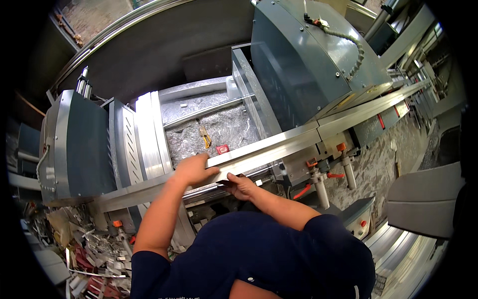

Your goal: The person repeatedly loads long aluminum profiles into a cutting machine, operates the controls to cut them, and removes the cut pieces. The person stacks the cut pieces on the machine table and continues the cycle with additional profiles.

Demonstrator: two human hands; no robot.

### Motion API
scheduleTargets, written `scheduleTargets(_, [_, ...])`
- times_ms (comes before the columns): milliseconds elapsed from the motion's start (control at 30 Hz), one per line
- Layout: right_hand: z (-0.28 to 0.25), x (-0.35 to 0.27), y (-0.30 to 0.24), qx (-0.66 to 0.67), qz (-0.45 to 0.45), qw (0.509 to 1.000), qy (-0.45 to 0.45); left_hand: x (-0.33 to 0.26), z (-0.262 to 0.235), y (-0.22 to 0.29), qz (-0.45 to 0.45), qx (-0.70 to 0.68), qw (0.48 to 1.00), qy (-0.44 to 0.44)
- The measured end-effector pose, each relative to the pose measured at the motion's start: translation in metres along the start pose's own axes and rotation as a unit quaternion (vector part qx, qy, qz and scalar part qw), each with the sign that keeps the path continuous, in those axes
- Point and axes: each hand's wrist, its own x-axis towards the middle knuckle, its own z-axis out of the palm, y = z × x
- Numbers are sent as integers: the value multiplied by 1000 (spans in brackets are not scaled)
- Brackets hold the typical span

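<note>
A long silvery aluminium profile (269,152) runs slantwise across the front of a grey cutting machine, from the lower left to the upper right. My left hand (193,170) lies over its top, fingers closed around it near the middle. Just to the right and lower, my right hand (241,187) grips the profile's near lower edge, thumb up and fingers curled beneath. A dark patch shows by those fingers, and what it is I cannot make out. Beyond the profile, a yellow-handled cutter or pliers (205,137) and a red tape measure (222,149) lie on the chip-covered bed.
Grey machine housings stand at left (82,149) and right (298,65). Clamp cylinders (320,187) with orange and red fittings jut out at the near right. Metal offcuts (94,259) pile up at the lower left. A grey padded seat (425,199) is at far right.
</note>
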Motion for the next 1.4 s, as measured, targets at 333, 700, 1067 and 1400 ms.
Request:
scheduleTargets(333, [11,16,22,146,-7,985,-92,-12,-33,-114,-25,-243,911,-331])
scheduleTargets(700, [84,-38,34,53,78,986,-137,-133,-53,-112,20,-84,975,-207])
scheduleTargets(1067, [111,5,56,-61,163,976,-132,-226,18,-118,-116,-296,933,-171])
scheduleTargets(1400, [56,130,135,-177,346,919,60,-182,244,-171,-225,-675,703,-1])
